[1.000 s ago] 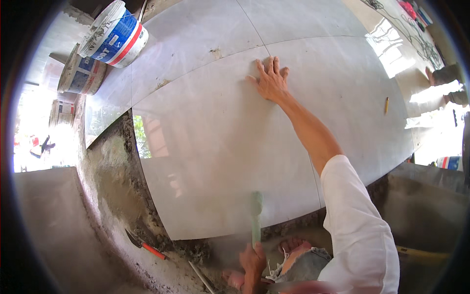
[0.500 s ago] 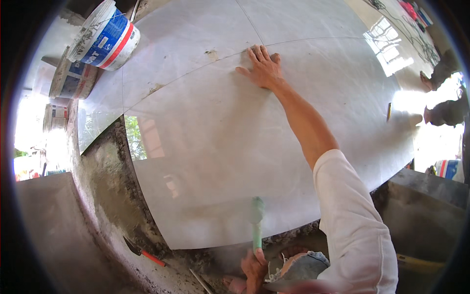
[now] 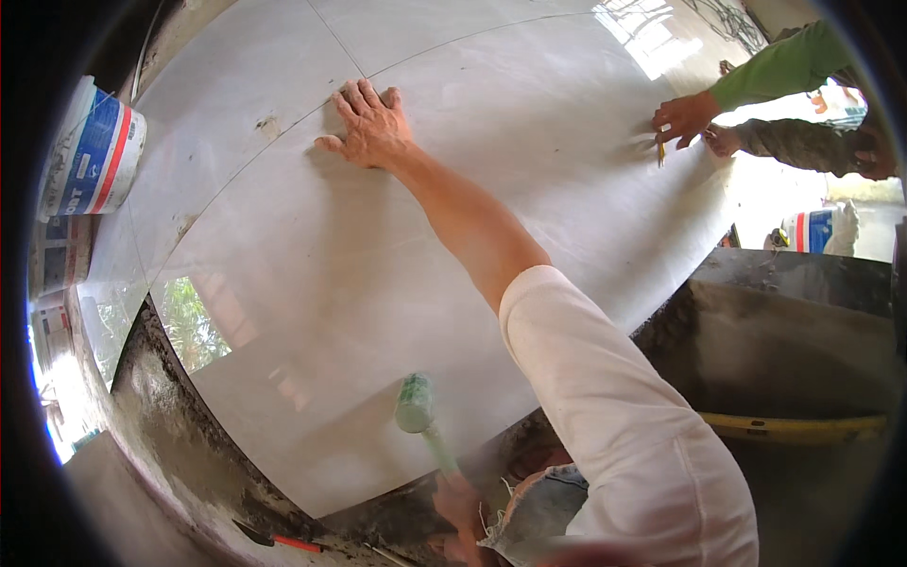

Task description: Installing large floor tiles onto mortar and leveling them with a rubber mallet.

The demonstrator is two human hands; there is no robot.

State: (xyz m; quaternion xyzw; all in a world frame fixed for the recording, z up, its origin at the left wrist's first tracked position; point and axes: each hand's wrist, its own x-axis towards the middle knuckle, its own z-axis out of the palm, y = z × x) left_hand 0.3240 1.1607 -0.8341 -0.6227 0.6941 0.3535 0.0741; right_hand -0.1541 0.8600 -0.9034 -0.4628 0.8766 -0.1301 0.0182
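Observation:
A large glossy grey tile [image 3: 453, 283] spans the middle, its far edge meeting neighbouring tiles along thin joints. My right hand [image 3: 371, 128] lies palm down near that far joint, fingers spread and nothing held. Below, close to the near edge, my left hand [image 3: 459, 503] grips the handle of a mallet with a green head [image 3: 414, 403], which appears above the tile; I cannot tell whether it touches. At the right, another person's hand [image 3: 688, 117] in a green sleeve holds a thin yellow pencil-like stick [image 3: 660, 151] against the tile; a second hand [image 3: 724, 140] is beside it.
White, blue and red buckets [image 3: 102, 151] stand at the left, and another bucket [image 3: 814, 230] at the far right. A red-handled tool [image 3: 299, 544] lies near the lower left. A yellow bar-like tool [image 3: 794, 428] lies at the lower right. Rough mortar [image 3: 189, 416] borders the tile's left side.
The scene has shifted left in view. The other person's hands have come onto the tile's right side, one taking up the yellow stick. My right hand stays flat at the joint; the mallet head looks tilted left.

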